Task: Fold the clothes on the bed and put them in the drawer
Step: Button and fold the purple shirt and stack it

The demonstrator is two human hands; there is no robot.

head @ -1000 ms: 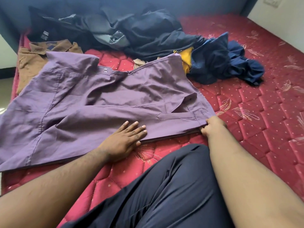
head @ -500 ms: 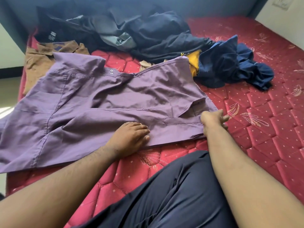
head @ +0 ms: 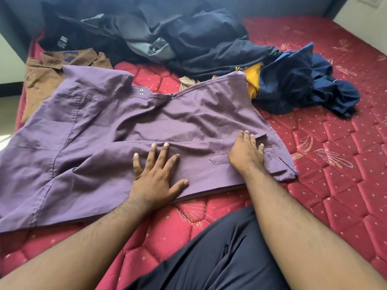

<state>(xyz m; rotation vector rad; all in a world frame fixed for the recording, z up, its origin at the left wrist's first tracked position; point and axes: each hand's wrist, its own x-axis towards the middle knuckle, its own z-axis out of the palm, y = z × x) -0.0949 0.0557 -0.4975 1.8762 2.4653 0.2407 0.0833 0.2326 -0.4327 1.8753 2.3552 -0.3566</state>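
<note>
Purple shirt [head: 129, 130] lies spread on the bed [head: 326, 155], thin, limp, wrinkle-prone; left hand [head: 156, 176] and right hand [head: 247, 153] press flat with fingers splayed, gripping nothing, so I'd pinch hem and shoulder seam.

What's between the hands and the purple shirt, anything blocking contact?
Nothing visible. The left hand lies flat, fingers spread, directly on the purple shirt; the right hand presses flat on its folded sleeve near the cuff. The pile of dark clothes lies behind the shirt. No drawer is in view.
</note>
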